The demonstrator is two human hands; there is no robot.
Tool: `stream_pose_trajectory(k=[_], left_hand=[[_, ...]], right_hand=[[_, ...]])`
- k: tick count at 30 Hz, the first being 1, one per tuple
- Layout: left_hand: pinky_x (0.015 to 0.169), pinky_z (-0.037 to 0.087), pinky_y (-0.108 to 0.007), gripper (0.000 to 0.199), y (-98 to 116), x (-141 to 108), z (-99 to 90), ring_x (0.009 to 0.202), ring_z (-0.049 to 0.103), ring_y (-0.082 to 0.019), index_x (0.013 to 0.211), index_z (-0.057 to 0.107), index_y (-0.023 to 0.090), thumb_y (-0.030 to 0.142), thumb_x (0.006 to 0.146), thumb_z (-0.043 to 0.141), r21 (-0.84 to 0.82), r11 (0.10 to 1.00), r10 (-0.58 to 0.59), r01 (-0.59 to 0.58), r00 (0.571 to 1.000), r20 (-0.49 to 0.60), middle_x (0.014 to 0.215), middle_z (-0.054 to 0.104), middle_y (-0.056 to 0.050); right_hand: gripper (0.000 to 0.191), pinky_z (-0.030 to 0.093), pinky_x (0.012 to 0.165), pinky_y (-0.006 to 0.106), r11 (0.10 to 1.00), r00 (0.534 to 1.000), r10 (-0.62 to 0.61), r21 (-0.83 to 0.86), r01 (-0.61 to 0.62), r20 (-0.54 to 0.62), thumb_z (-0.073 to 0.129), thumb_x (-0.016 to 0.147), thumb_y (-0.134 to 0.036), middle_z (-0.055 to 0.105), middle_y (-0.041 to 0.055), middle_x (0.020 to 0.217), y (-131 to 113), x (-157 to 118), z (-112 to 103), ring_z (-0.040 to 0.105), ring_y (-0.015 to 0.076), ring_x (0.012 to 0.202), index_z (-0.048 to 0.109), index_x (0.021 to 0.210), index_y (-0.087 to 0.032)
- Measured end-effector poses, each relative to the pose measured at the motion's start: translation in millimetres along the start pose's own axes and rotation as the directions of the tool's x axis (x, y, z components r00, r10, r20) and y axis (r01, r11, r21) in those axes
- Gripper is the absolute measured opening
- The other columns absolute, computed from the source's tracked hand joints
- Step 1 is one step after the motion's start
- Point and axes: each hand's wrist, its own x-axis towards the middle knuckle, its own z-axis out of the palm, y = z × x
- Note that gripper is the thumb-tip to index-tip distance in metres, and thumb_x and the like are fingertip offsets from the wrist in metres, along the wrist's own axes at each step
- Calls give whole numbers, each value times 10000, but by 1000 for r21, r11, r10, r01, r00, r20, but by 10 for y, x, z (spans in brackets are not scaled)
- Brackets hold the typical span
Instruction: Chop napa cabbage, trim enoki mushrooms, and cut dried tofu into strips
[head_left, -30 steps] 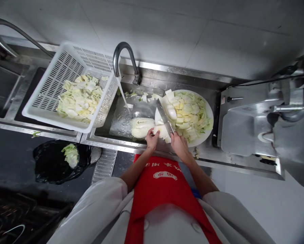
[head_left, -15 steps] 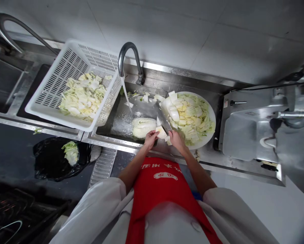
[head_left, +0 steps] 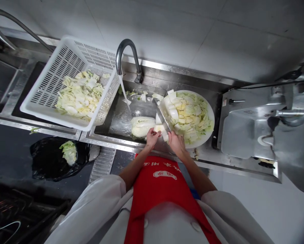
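My right hand point(head_left: 176, 142) is closed around the handle of a wide-bladed kitchen knife point(head_left: 161, 116), whose blade slants up and left at the left edge of a round white board point(head_left: 210, 134). Pinched in the fingers of my left hand point(head_left: 152, 138) is a pale chunk of napa cabbage point(head_left: 159, 129), right beside the blade. Cut napa cabbage point(head_left: 194, 113) is heaped over the board. Left of my left hand, a napa cabbage point(head_left: 142, 126) lies in the sink point(head_left: 113, 118).
Water runs from a curved faucet point(head_left: 128, 42) into the sink. A white slotted basket point(head_left: 37, 96) with cut cabbage stands to the left. Below it is a black bag point(head_left: 46, 159) holding a cabbage leaf. Metal equipment point(head_left: 243, 132) stands at right.
The view has shifted slightly. The knife and both hands remain at the board's left edge, with the blade now a little steeper and the left fingers still on the chunk.
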Motion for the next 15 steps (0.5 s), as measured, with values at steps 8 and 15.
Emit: stream_pose_trajectory(k=[8, 15], left_hand=[[610, 488, -254, 438, 68, 63, -9, 568, 653, -121, 900, 645, 171, 418, 663, 918, 38, 998, -42, 41, 999, 26, 717, 654, 30], [698, 533, -246, 382, 9, 31, -79, 587, 646, -91, 880, 632, 186, 344, 678, 914, -139, 984, -107, 112, 993, 45, 670, 583, 78]], right_hand=[[472, 483, 849, 292, 997, 1000, -19, 69, 20, -4, 255, 1135, -320, 758, 192, 1063, -218, 356, 186, 723, 241, 969, 638, 1252, -71], [446, 472, 853, 285, 995, 999, -29, 97, 31, -28, 335, 1116, -356, 759, 195, 1119, -44, 606, 211, 711, 253, 1031, 683, 1231, -102]])
